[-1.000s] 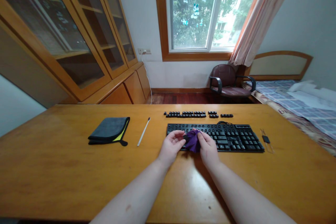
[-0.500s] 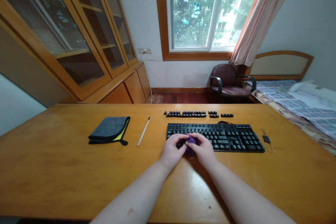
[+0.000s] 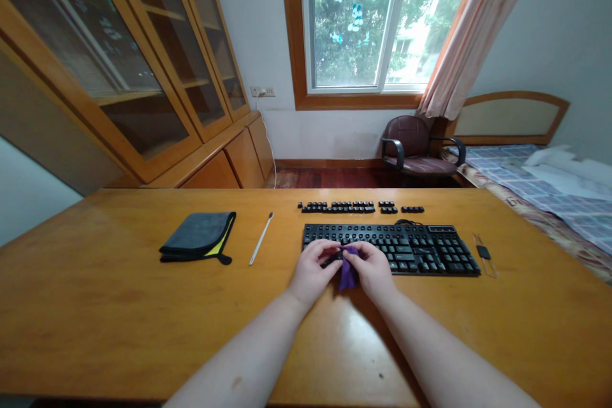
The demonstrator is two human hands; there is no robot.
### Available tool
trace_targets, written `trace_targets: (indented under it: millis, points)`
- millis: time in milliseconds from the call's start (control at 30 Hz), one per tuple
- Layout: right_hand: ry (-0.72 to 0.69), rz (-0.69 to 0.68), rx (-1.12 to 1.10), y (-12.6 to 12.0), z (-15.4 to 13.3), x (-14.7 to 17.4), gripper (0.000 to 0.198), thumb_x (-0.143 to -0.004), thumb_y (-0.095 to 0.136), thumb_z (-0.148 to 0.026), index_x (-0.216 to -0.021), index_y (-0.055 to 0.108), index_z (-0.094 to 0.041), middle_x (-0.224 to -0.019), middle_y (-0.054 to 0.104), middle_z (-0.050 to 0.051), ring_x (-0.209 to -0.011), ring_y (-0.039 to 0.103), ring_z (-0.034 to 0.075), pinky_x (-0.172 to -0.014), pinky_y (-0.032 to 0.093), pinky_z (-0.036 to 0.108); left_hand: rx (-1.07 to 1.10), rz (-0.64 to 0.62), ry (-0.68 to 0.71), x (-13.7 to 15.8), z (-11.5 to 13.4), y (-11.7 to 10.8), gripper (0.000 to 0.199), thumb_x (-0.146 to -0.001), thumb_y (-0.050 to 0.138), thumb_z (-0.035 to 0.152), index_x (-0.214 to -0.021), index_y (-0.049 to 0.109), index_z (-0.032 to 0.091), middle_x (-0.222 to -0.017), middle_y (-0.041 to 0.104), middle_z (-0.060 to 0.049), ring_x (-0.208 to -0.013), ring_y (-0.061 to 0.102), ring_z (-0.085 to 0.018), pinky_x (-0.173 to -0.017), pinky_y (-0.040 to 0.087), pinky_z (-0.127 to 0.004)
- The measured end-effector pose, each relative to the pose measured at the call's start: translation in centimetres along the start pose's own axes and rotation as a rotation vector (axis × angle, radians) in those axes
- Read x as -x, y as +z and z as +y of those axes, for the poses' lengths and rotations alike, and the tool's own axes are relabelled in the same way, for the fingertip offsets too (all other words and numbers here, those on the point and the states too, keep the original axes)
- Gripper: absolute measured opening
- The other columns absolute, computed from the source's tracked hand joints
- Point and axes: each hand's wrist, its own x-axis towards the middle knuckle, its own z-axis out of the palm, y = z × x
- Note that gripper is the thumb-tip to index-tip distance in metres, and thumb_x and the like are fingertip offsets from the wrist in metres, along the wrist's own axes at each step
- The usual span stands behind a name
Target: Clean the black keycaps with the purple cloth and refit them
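Note:
A lump of soft purple slime [image 3: 349, 275] hangs down between my two hands, over the front edge of a black keyboard [image 3: 406, 252]. My right hand [image 3: 373, 266] pinches it between thumb and fingers. On its other side, my left hand [image 3: 313, 273] has its thumb and fingertips closed at the slime's upper edge. Both hands cover part of the keyboard's left half. The top rows of this keyboard show bare switches without keycaps. Behind it, several loose black keycaps [image 3: 339, 207] lie in two rows.
Left of the keyboard lie a white toothbrush [image 3: 261, 239] and a folded grey cloth [image 3: 198, 234] with yellow lining. A keycap puller [image 3: 483, 252] with wire loops lies to the right. Beyond the wooden desk [image 3: 119, 312] stand a chair [image 3: 415, 146] and a bed [image 3: 554, 172].
The slime has gone from a rounded lump to a longer, folded piece hanging lower between my hands. My hands have barely moved.

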Motion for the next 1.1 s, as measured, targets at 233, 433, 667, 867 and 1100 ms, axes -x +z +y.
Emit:
trace_targets:
  millis: [233,433,667,867,1100]
  points:
    - [0.040,0.026,-0.124,-0.1,0.4,-0.2,0.027,-0.061,0.073,-0.037,-0.078,0.065,-0.018,-0.073,0.066,0.003,-0.067,0.060,0.017,-0.064,0.048,0.029,-0.011,0.027,-0.032,-0.3,-0.3,-0.2,0.020,-0.069,0.066,0.020,-0.089,0.066,0.018,-0.092,0.066,-0.007,-0.088,0.062,-0.019,-0.084,0.050,-0.034]
    - [0.017,0.028,-0.125,-0.2,0.5,-0.2,0.025,-0.063,0.071,-0.036,-0.081,0.065,-0.019,-0.077,0.067,0.004,-0.071,0.060,0.018,-0.067,0.048,0.030,-0.070,0.031,0.007,-0.3,-0.2,-0.3,0.024,-0.072,0.063,0.018,-0.095,0.067,0.021,-0.094,0.067,-0.006,-0.086,0.063,-0.018,-0.081,0.051,-0.031]
    - [0.016,0.001,-0.047,0.1,-0.3,0.1,0.021,-0.061,0.072,-0.031,-0.076,0.065,-0.017,-0.072,0.066,0.002,-0.068,0.060,0.016,-0.066,0.048,0.028,-0.042,0.012,0.078,-0.4,-0.4,-0.2,0.019,-0.069,0.066,0.020,-0.087,0.068,0.019,-0.096,0.063,-0.007,-0.093,0.060,-0.018,-0.085,0.050,-0.034]
    - [0.007,0.008,-0.023,0.2,-0.1,0.1,0.019,-0.064,0.070,-0.030,-0.076,0.065,-0.018,-0.075,0.067,0.003,-0.071,0.062,0.018,-0.069,0.049,0.029,0.033,0.181,0.006,-1.0,-0.2,-0.8,0.017,-0.069,0.066,0.023,-0.085,0.066,0.016,-0.092,0.066,-0.007,-0.088,0.062,-0.018,-0.083,0.050,-0.032]
    - [0.051,0.037,-0.120,0.2,-0.3,-0.1,0.023,-0.062,0.072,-0.033,-0.077,0.064,-0.018,-0.073,0.068,0.003,-0.070,0.065,0.020,-0.067,0.052,0.031,-0.104,0.373,-0.040,-4.8,0.4,-5.8,0.027,-0.073,0.061,0.027,-0.097,0.066,0.015,-0.098,0.069,-0.008,-0.092,0.063,-0.019,-0.090,0.047,-0.037]
